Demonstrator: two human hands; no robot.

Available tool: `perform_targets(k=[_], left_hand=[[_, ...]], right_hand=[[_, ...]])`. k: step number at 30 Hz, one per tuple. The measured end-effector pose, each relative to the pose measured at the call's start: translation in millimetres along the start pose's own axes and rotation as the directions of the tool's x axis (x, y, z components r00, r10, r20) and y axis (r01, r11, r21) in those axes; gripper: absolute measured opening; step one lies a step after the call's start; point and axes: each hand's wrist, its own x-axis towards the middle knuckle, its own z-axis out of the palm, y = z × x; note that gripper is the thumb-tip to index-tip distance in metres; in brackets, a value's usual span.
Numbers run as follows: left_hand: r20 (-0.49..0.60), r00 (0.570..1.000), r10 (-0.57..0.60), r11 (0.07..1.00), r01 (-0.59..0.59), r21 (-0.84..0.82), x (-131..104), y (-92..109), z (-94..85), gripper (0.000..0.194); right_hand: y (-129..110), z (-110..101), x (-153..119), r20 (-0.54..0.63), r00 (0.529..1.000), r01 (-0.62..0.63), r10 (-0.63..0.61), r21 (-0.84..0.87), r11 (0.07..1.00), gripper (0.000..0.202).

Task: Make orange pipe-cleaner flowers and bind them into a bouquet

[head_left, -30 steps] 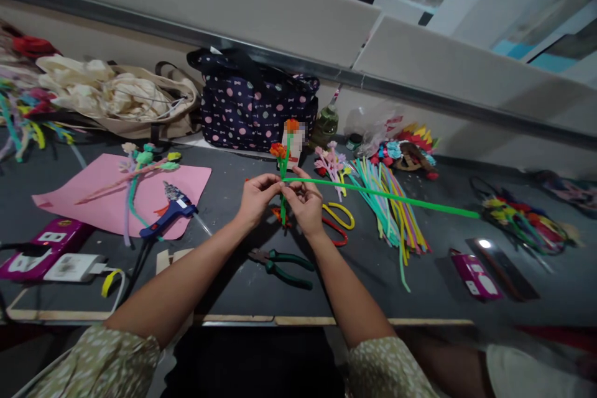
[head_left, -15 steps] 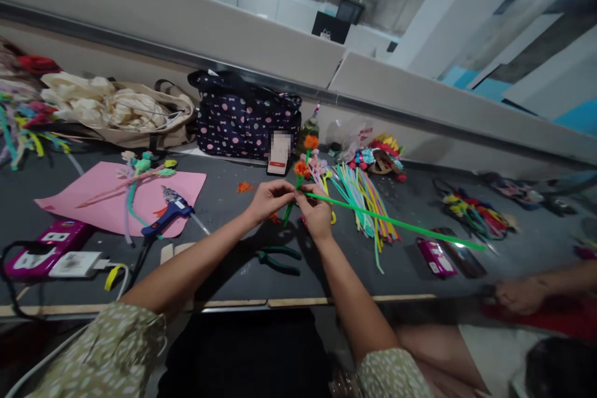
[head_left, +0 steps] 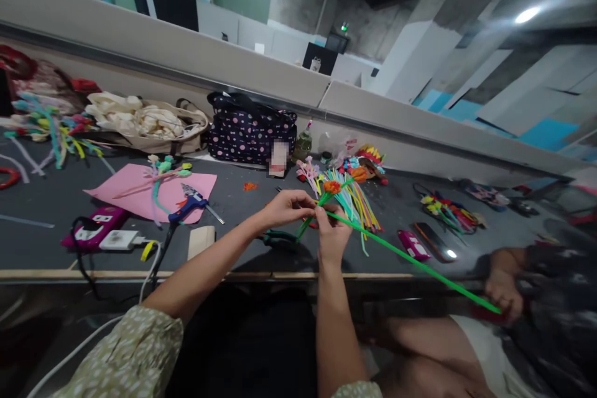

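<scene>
My left hand (head_left: 288,208) pinches the green stem of an orange pipe-cleaner flower (head_left: 333,186). Close beside it, my right hand (head_left: 334,236) has its fingers closed on a long green pipe cleaner (head_left: 420,265), which crosses the stems and stretches far out to the lower right. A second orange flower (head_left: 358,174) tilts to the right above the first. The stems' lower end pokes out below my fingers. Dark green pliers (head_left: 278,239) lie on the table under my hands, partly covered by my left forearm.
Loose pipe cleaners (head_left: 370,217) fan out behind my right hand. A glue gun (head_left: 189,204) rests by pink paper (head_left: 140,189) at left, near a purple power strip (head_left: 100,227). A patterned bag (head_left: 247,130) stands at the back. Another person's hand (head_left: 504,292) is at right.
The flowers have tipped from upright toward the right, and the long green pipe cleaner now slopes down more steeply. Both hands stay together at the stems. The camera view has shifted.
</scene>
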Motion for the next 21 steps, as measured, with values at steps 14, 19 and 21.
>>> perform_targets(k=[14,19,21], left_hand=[[-0.651,0.757,-0.047,0.149,0.650,0.745,-198.5,-14.5,-14.5,0.042],[-0.639,0.768,-0.038,0.196,0.633,0.749,-208.8,-23.7,-26.0,0.034],[-0.655,0.756,0.021,0.280,0.624,0.729,-202.2,-8.9,-21.9,0.028]], right_hand=[[4.9,-34.6,-83.0,0.050,0.991,-0.120,0.122,-0.037,0.992,0.025],[-3.3,-39.9,-101.1,0.147,0.981,-0.119,0.126,-0.055,0.991,0.023],[-7.8,-43.6,-105.7,0.195,0.972,-0.128,0.135,-0.047,0.991,0.022]])
